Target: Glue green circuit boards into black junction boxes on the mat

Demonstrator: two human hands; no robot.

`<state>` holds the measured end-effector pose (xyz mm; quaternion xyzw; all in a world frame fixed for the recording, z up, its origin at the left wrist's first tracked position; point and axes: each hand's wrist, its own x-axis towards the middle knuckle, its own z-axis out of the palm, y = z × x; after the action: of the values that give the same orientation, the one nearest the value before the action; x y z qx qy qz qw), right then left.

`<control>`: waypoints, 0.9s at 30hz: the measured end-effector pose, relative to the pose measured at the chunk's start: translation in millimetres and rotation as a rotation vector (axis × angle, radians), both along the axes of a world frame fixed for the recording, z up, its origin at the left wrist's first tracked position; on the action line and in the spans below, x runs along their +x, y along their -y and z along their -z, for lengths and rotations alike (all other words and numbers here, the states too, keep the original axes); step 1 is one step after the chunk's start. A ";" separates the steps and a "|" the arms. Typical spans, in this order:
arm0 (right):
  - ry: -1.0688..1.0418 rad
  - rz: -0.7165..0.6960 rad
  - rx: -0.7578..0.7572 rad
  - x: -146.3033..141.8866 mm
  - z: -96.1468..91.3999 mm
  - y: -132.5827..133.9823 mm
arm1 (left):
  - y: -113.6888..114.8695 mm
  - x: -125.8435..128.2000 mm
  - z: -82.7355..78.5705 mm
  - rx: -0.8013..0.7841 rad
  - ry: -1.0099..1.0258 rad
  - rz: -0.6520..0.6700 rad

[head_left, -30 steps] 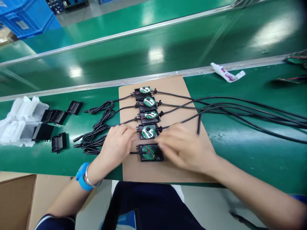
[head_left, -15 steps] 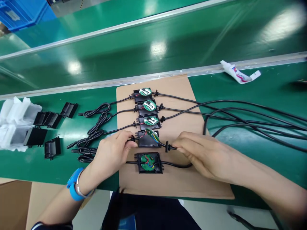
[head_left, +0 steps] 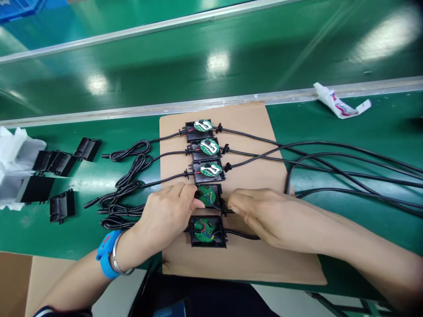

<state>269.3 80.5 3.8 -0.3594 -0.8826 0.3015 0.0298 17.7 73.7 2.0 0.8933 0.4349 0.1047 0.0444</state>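
green surface (head_left: 317,123): five circuit-board housings (head_left: 208,178); left hand (head_left: 170,209), grip pinching cable grommet (head_left: 198,194); right hand (head_left: 267,215), grip grasping black cable (head_left: 229,211).

Open black case (head_left: 218,189) just below frame centre, round green board (head_left: 207,193) inside, coloured wires showing, black cable (head_left: 229,211) leaving rightward
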 end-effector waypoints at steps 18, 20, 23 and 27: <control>0.076 0.010 0.210 -21.7 6.6 2.0 | -2.4 1.6 4.9 -0.117 0.128 0.033; 0.088 0.007 0.268 -25.2 9.3 3.7 | -2.5 -0.5 3.8 -0.183 0.172 0.015; 0.083 -0.009 0.324 -28.2 12.0 4.8 | -3.9 -6.2 1.6 -0.257 0.256 -0.020; 0.071 -0.002 0.306 -27.6 13.3 4.8 | -7.2 -14.6 -0.6 -0.422 0.306 -0.113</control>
<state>241.8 75.7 -9.5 -0.3601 -0.9191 0.1507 0.0527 3.1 80.8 2.6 0.8123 0.4845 0.1477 0.2892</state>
